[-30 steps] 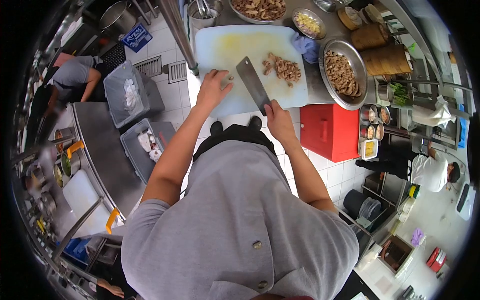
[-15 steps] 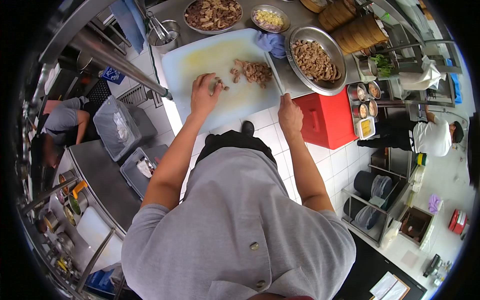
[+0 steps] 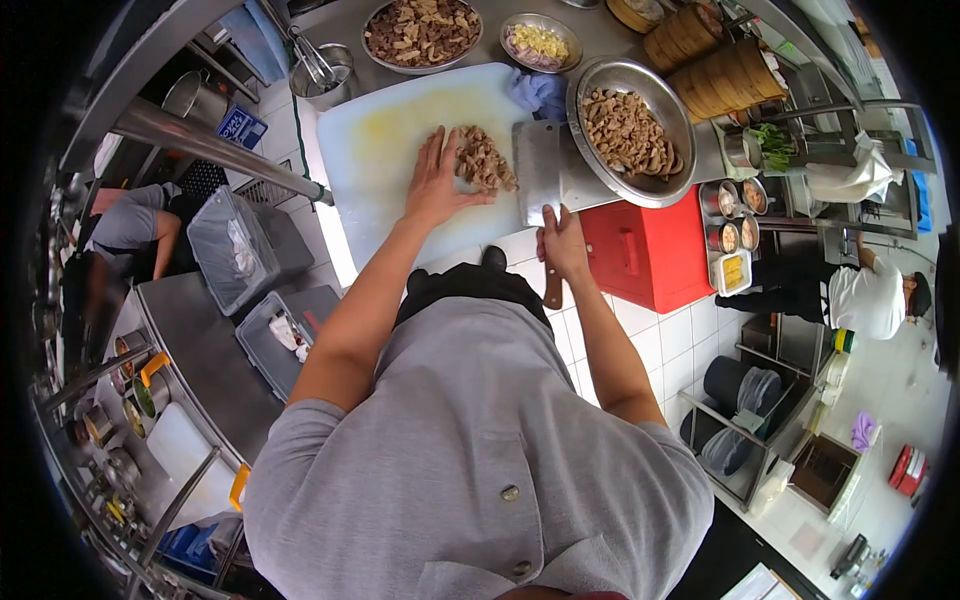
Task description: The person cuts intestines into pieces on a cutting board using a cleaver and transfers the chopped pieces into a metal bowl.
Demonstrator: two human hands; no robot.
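Note:
My right hand [image 3: 564, 243] grips a cleaver [image 3: 540, 172] where its blade meets the wooden handle. The broad blade shows its flat face at the right edge of the white cutting board [image 3: 375, 215], close to a pile of chopped meat [image 3: 482, 162]. My left hand [image 3: 436, 185] is spread with fingers apart at the left side of that pile, against the pieces. A large steel bowl [image 3: 578, 140] of cut meat stands just right of the blade. A crumpled blue cloth [image 3: 538, 92] lies by the board's upper right corner.
Behind the board are a bowl of mixed meat [image 3: 422, 35], a bowl of chopped yellow and pale pieces [image 3: 540, 42] and a steel pot with tongs [image 3: 325, 80]. Bamboo steamers [image 3: 725, 80] stand back right. A red box [image 3: 650, 250] sits below. Two other people work at the sides.
My left hand has moved right to the pile and spread its fingers. The meat is gathered further left. The cleaver has turned so its flat face shows, and my right hand has shifted slightly left.

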